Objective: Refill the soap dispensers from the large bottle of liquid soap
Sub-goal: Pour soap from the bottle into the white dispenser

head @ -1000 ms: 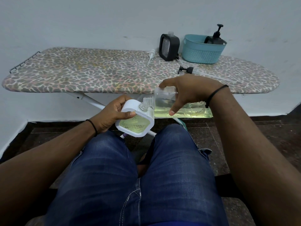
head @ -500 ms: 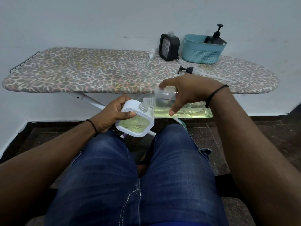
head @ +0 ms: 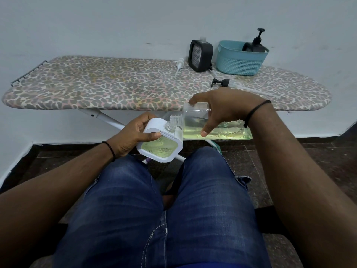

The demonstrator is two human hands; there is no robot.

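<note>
My left hand [head: 131,136] grips a white square soap dispenser [head: 160,149] above my knees; yellow-green liquid shows through its clear face and its clear threaded neck is uncapped. My right hand [head: 220,109] holds the large clear bottle [head: 218,130] of yellow-green soap on its side, its open threaded mouth right at the dispenser's neck. A black dispenser [head: 201,55] without a pump stands on the ironing board [head: 116,88]. Another black pump dispenser [head: 256,45] sits in a teal basket [head: 239,60].
A white pump [head: 179,65] and a black pump [head: 220,82] with a long clear tube lie on the leopard-print board. The board stands against a white wall, its metal legs behind my hands. My jeans-clad knees fill the foreground over a dark tiled floor.
</note>
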